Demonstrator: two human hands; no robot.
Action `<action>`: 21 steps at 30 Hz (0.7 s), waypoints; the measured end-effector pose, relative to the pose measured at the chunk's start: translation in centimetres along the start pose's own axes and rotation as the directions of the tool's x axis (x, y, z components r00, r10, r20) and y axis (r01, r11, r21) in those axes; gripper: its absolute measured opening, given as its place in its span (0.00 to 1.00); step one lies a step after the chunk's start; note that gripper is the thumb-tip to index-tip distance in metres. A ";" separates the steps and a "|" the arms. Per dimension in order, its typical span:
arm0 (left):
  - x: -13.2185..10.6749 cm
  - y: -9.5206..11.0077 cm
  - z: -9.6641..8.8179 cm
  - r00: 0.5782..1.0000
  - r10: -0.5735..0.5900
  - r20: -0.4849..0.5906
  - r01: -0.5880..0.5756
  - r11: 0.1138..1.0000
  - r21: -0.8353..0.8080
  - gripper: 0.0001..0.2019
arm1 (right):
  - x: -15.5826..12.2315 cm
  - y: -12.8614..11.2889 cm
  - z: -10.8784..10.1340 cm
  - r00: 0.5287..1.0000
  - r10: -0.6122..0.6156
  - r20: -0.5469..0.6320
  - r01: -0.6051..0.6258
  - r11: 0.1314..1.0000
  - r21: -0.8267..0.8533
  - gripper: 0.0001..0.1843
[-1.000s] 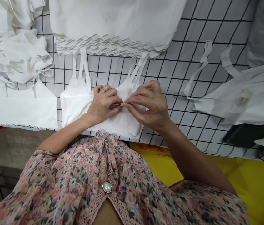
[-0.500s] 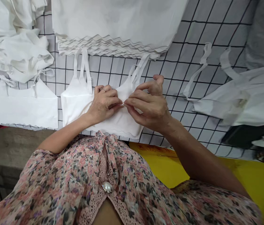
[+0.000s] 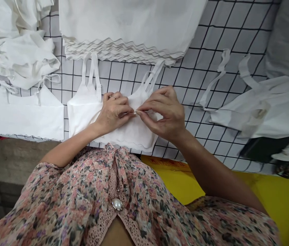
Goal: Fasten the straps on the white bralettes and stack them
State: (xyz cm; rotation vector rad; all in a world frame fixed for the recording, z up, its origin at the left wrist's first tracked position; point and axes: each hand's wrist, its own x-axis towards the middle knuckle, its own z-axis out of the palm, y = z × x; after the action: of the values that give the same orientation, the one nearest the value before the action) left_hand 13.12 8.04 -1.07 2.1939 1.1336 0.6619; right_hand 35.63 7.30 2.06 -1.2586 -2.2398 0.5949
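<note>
Between my left hand (image 3: 112,114) and right hand (image 3: 163,114), my fingers (image 3: 139,112) pinch a thin white strand (image 3: 132,113) on a white strappy top (image 3: 131,133), lying flat on the grid-lined counter (image 3: 193,78), beside another top (image 3: 23,116), below a stack of tops (image 3: 123,30).

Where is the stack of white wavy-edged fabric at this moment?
In the head view, the stack of white wavy-edged fabric lies at the top centre on the black-grid sheet, just beyond the straps of the white crop top.
</note>
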 end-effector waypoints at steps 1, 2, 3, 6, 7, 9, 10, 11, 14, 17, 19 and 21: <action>0.0 0.0 0.0 1.000 0.006 -0.004 -0.006 1.000 0.001 0.08 | 0.1 -0.1 0.1 1.000 -0.005 0.006 0.004 1.000 0.009 0.07; 0.0 0.0 0.0 1.000 0.012 -0.008 -0.012 1.000 0.000 0.08 | 0.2 -0.1 0.2 1.000 -0.010 0.006 0.010 1.000 0.014 0.07; 0.0 -0.1 0.0 1.000 0.019 -0.010 -0.019 1.000 -0.002 0.09 | 0.2 -0.1 0.2 1.000 -0.017 0.001 0.017 1.000 0.017 0.07; 0.0 0.0 -0.1 0.999 0.034 -0.020 -0.034 0.999 -0.009 0.08 | 0.1 0.0 0.2 1.000 -0.027 -0.012 0.027 1.000 0.013 0.06; 0.0 0.0 -0.1 0.999 0.033 -0.022 -0.034 0.999 -0.011 0.08 | 0.1 0.0 0.1 1.000 -0.027 -0.012 0.027 1.000 0.012 0.07; 0.0 0.0 0.0 0.999 0.029 -0.027 -0.029 0.999 -0.013 0.07 | 0.0 -0.1 0.0 1.000 -0.017 -0.005 0.017 1.000 0.010 0.07; 0.0 0.1 0.0 0.999 0.027 -0.030 -0.028 1.000 -0.014 0.07 | 0.0 -0.1 -0.1 1.000 -0.009 -0.001 0.009 1.000 0.009 0.06; 0.0 0.1 0.0 0.999 0.028 -0.032 -0.029 0.999 -0.014 0.07 | 0.0 -0.1 -0.1 1.000 -0.003 0.003 0.003 1.000 0.010 0.06; 0.0 0.0 0.0 0.999 0.039 -0.039 -0.039 0.999 -0.016 0.07 | 0.0 -0.1 -0.1 1.000 -0.016 -0.004 0.016 1.000 0.010 0.06; 0.0 0.0 0.1 0.998 0.048 -0.049 -0.049 0.999 -0.023 0.07 | 0.0 0.0 0.0 0.997 -0.064 -0.049 0.065 0.998 0.010 0.06; 0.0 0.0 0.1 0.998 0.042 -0.050 -0.043 0.999 -0.022 0.07 | -0.1 0.0 0.0 0.996 -0.066 -0.064 0.067 0.998 0.010 0.06; 0.0 0.0 0.2 0.999 0.026 -0.035 -0.027 0.999 -0.017 0.07 | -0.1 0.0 0.0 0.997 -0.046 -0.055 0.046 0.999 0.010 0.06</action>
State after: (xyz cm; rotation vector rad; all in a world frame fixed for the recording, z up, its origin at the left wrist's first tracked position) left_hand 13.25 8.00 -1.16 2.1940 1.1138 0.7218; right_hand 35.66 7.21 2.07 -1.2000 -2.2115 0.5489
